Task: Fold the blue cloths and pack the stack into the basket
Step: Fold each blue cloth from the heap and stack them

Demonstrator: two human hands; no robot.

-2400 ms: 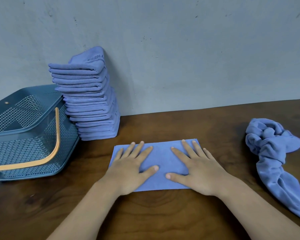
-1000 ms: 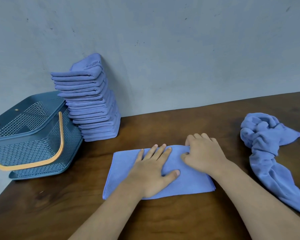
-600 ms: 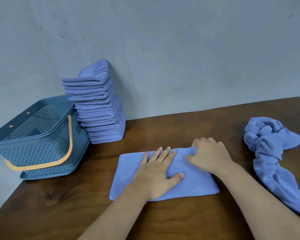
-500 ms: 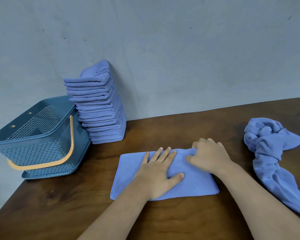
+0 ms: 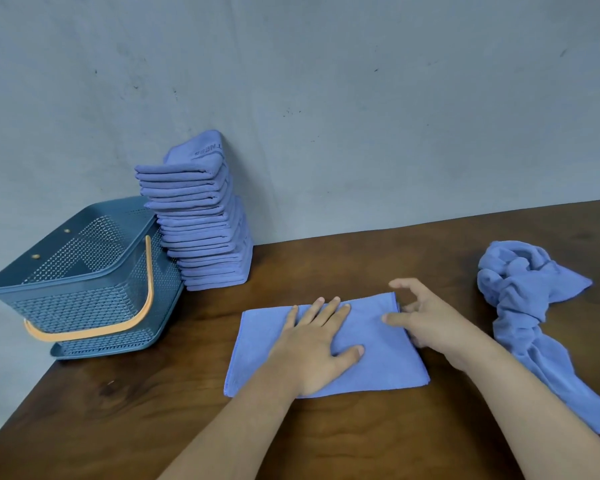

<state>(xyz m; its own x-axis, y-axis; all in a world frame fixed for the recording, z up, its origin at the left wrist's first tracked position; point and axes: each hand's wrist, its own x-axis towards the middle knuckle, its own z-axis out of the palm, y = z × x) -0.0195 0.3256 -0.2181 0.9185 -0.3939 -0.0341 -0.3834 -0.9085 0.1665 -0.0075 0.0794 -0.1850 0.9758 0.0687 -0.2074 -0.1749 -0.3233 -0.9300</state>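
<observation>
One basket (image 5: 84, 308), one stack (image 5: 201, 237), one flat cloth (image 5: 381, 358), one crumpled cloth (image 5: 520, 292) (far right); left hand (image 5: 312, 351) pressing open-palmed, right hand (image 5: 430, 323) curled, grip unclear.

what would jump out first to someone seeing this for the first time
A tall stack of folded blue cloths stands at the wall beside the teal basket, left. At centre, the left hand presses on a half-folded cloth, right hand at its right edge; a crumpled cloth lies right.
</observation>
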